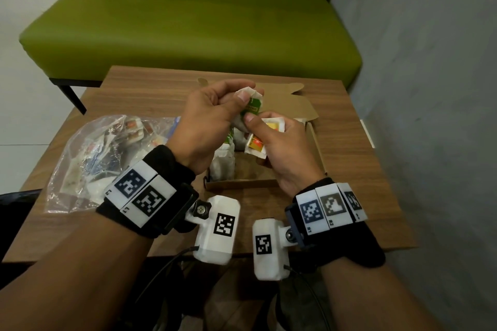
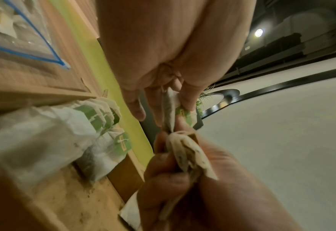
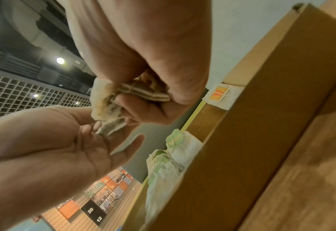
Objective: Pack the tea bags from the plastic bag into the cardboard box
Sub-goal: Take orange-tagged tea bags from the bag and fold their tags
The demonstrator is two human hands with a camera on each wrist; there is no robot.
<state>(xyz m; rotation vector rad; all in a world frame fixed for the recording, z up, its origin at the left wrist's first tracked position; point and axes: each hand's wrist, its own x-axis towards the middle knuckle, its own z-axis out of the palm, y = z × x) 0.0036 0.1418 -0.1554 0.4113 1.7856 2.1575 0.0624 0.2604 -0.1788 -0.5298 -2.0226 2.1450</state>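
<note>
Both hands are raised above the open cardboard box [image 1: 242, 184]. My left hand [image 1: 236, 99] pinches a white tea bag with a green tag [image 1: 252, 106] between thumb and fingers. Just below it, my right hand [image 1: 255, 123] grips a small bundle of tea bags with yellow-orange tags [image 1: 262, 142], and its thumb touches the lower end of the green-tagged bag. Green-tagged tea bags [image 2: 96, 121] stand in a row at the box's left side. The clear plastic bag [image 1: 94, 156] lies to the left, with several tea bags inside.
The box lid [image 1: 290, 105] is folded back behind the hands. One orange-tagged tea bag [image 3: 220, 93] leans at the box's far end. The wooden table [image 1: 349, 169] stands in front of a green bench [image 1: 188, 21], with a grey wall to the right.
</note>
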